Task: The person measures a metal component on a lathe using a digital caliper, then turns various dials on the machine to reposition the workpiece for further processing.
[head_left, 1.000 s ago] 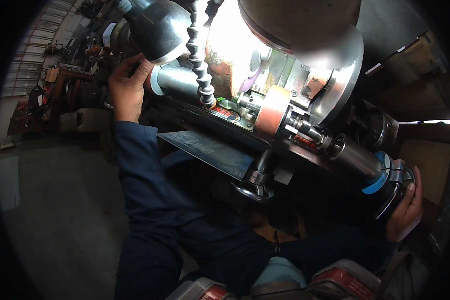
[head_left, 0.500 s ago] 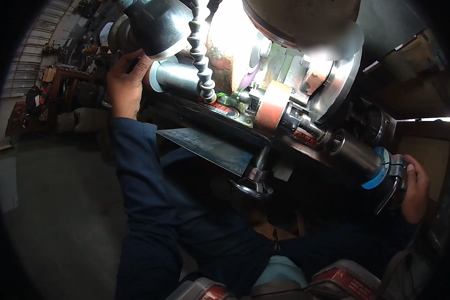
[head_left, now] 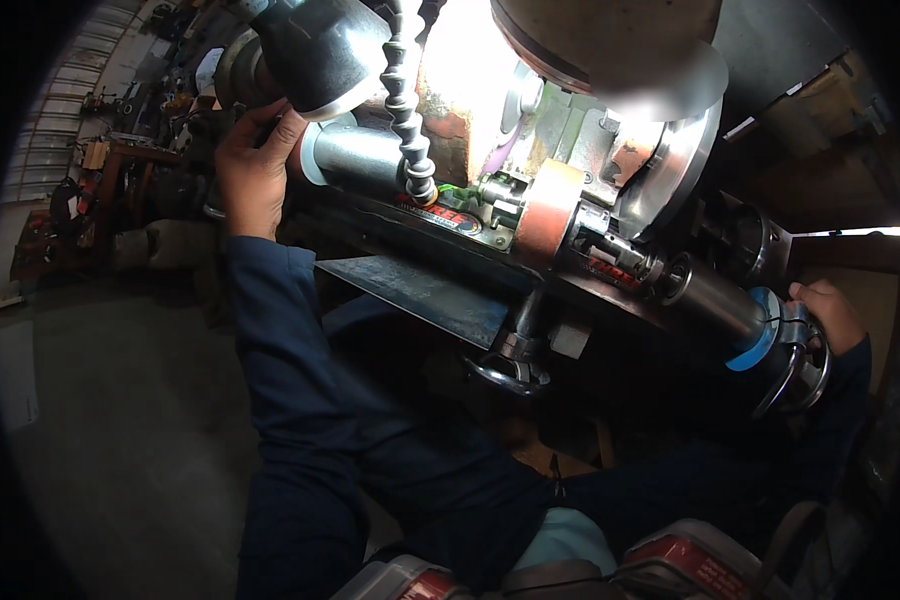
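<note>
My left hand (head_left: 255, 170) is raised to the left end of a grey metal cylinder (head_left: 362, 158), just below a black lamp shade (head_left: 320, 60). Its thumb and fingers are closed there, but what they grip is hidden. My right hand (head_left: 832, 315) is curled at the top of a chrome handwheel (head_left: 820, 378) at the machine's right end, with some fingers out of sight behind it. Beside the wheel, a blue ring (head_left: 754, 350) and a metal clamp encircle a steel cylinder (head_left: 712, 298). Between the cylinders sits an orange-brown wheel (head_left: 550, 212) on the spindle line.
A segmented coolant hose (head_left: 400, 105) hangs before the left cylinder. Above right are a large shiny wheel (head_left: 670, 180) and its round guard (head_left: 610, 35). A flat metal plate (head_left: 420, 295) and another handwheel (head_left: 510, 378) stand in front. A cluttered bench (head_left: 120, 200) is at far left.
My right hand has moved upward around the handwheel's rim, uncovering more of the wheel. My left hand stays at the cylinder's left end. The fittings beside the orange-brown wheel look turned.
</note>
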